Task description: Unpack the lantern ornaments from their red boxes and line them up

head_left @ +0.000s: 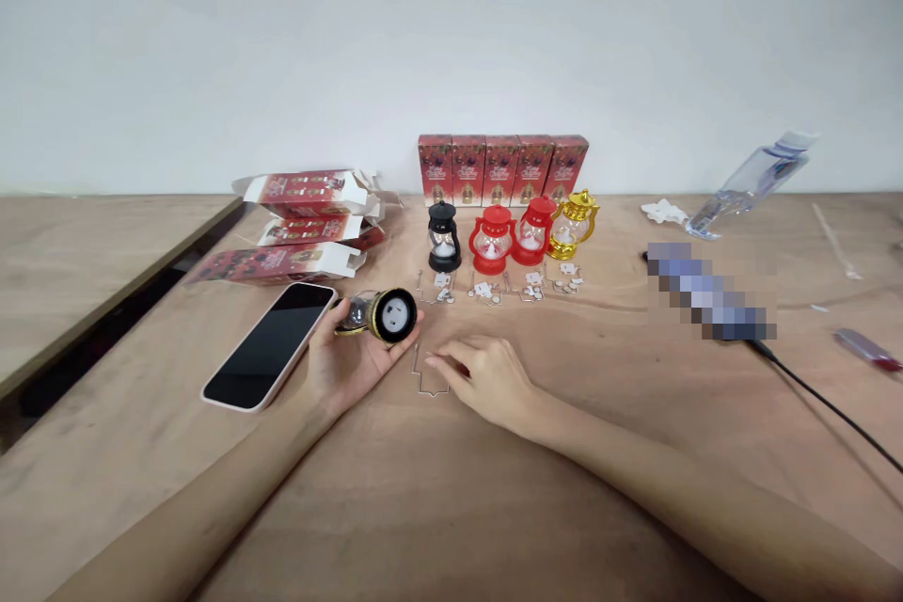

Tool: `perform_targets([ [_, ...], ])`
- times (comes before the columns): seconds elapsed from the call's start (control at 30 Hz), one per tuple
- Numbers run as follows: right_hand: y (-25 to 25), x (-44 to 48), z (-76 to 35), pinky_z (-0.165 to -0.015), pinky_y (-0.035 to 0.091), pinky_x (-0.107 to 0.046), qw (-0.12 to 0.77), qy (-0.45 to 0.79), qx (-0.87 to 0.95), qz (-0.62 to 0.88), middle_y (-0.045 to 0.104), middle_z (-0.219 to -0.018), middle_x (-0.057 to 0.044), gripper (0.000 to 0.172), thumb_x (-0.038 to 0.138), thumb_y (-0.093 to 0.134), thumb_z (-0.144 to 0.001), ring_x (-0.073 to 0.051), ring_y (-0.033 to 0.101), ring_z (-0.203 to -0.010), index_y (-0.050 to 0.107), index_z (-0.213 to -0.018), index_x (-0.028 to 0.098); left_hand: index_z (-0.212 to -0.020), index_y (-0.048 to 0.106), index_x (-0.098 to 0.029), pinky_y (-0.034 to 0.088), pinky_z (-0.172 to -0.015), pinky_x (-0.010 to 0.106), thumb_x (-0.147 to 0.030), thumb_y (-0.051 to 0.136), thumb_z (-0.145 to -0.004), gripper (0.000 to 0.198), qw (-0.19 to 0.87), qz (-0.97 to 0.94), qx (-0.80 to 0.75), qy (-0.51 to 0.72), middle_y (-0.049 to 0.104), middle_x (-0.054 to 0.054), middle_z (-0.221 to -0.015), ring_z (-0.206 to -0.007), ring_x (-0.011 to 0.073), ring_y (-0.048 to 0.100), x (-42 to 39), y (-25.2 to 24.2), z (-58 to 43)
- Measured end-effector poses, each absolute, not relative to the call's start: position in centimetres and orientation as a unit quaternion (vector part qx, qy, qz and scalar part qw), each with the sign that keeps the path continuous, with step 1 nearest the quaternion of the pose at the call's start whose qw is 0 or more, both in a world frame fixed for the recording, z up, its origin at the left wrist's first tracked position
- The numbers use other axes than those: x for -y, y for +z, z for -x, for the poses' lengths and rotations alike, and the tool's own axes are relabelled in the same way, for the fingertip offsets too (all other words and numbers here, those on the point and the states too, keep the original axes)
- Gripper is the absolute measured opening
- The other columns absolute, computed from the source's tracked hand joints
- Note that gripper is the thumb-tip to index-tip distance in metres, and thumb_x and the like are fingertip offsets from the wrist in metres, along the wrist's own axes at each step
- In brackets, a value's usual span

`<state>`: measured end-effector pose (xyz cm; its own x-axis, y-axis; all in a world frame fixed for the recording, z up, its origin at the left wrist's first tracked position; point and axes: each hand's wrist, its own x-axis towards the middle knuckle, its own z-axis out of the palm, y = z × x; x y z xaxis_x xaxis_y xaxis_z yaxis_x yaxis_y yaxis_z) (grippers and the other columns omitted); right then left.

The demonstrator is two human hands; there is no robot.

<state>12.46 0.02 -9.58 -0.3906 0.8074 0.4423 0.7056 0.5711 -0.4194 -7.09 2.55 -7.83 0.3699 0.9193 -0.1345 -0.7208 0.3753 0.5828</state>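
Lantern [393, 316] in our left hand [353, 357], bottom facing us

We're wrapped around it, phone [272, 343] just left of that grip; a slack hold could drop it there. Our right hand [490, 378] is at the bent wire [432, 394], can't tell if it's pinched. Careless tugging might warp it.

Room around the bent wire [433, 394]
Bare table [437, 489] opens in front; the lantern row [526, 237] bars the rear, left hand [356, 363] and phone [270, 348] its left, right hand [492, 378] its right.
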Motion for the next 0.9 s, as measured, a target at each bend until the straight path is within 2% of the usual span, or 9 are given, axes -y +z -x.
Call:
perform_targets([
  [0.07,-9.8,0.0,-12.5,-0.052,0.034,-0.024,0.325,0.069,0.834,0.441,0.068,-0.063,-0.002,0.026,0.028,0.054,-0.088,-0.012,0.06,-0.055,0.068,-0.069,0.016,-0.085,0.071,-0.024,0.053,-0.091,0.037,-0.036,0.066,-0.074,0.017,0.798,-0.228,-0.222,0.511,0.073,0.001,-0.103,-0.103,0.0254,0.065,-2.5,-7.9,7.1],
  [0.2,-10.4,-0.1,-12.6,-0.055,0.037,-0.023,0.362,0.064,0.835,0.409,0.069,-0.063,0.0,0.02,0.027,0.061,-0.084,-0.011,0.059,-0.057,0.067,-0.068,0.018,-0.089,0.071,-0.022,0.053,-0.092,0.036,-0.036,0.065,-0.075,0.021,0.795,-0.25,-0.23,0.502,0.072,0.0,-0.105,-0.106,0.0257,0.064,-2.5,-7.9,7.0],
  [0.3,-10.4,-0.1,-12.5,-0.055,0.037,-0.023,0.398,0.044,0.834,0.381,0.067,-0.06,0.001,0.023,0.032,0.063,-0.083,-0.01,0.057,-0.055,0.066,-0.065,0.019,-0.093,0.07,-0.021,0.054,-0.09,0.035,-0.037,0.065,-0.074,0.026,0.794,-0.262,-0.239,0.494,0.072,0.001,-0.106,-0.105,0.0263,0.064,-2.5,-7.9,7.0],
  [0.57,-9.5,0.3,-12.5,-0.051,0.036,-0.021,0.483,0.01,0.797,0.362,0.059,-0.052,0.003,0.031,0.026,0.051,-0.091,-0.007,0.044,-0.046,0.063,-0.065,0.016,-0.095,0.07,-0.016,0.048,-0.098,0.039,-0.036,0.067,-0.073,0.029,0.768,-0.304,-0.283,0.487,0.074,0.005,-0.095,-0.111,0.0295,0.06,-2.3,-7.8,6.5],
  [0.7,-9.4,0.4,-12.6,-0.052,0.037,-0.021,0.488,-0.001,0.793,0.365,0.057,-0.052,0.003,0.027,0.025,0.049,-0.092,-0.007,0.045,-0.046,0.066,-0.073,0.017,-0.097,0.068,-0.014,0.047,-0.099,0.042,-0.034,0.069,-0.072,0.032,0.747,-0.311,-0.327,0.488,0.072,0.009,-0.098,-0.115,0.0322,0.057,-2.2,-8.0,6.5],
  [0.9,-9.4,0.4,-12.6,-0.052,0.037,-0.021,0.468,-0.015,0.8,0.374,0.059,-0.053,0.003,0.026,0.021,0.048,-0.091,-0.007,0.048,-0.047,0.067,-0.074,0.017,-0.099,0.068,-0.013,0.049,-0.098,0.039,-0.03,0.073,-0.069,0.034,0.736,-0.327,-0.35,0.479,0.071,0.009,-0.103,-0.112,0.0304,0.059,-2.0,-8.3,6.6],
])
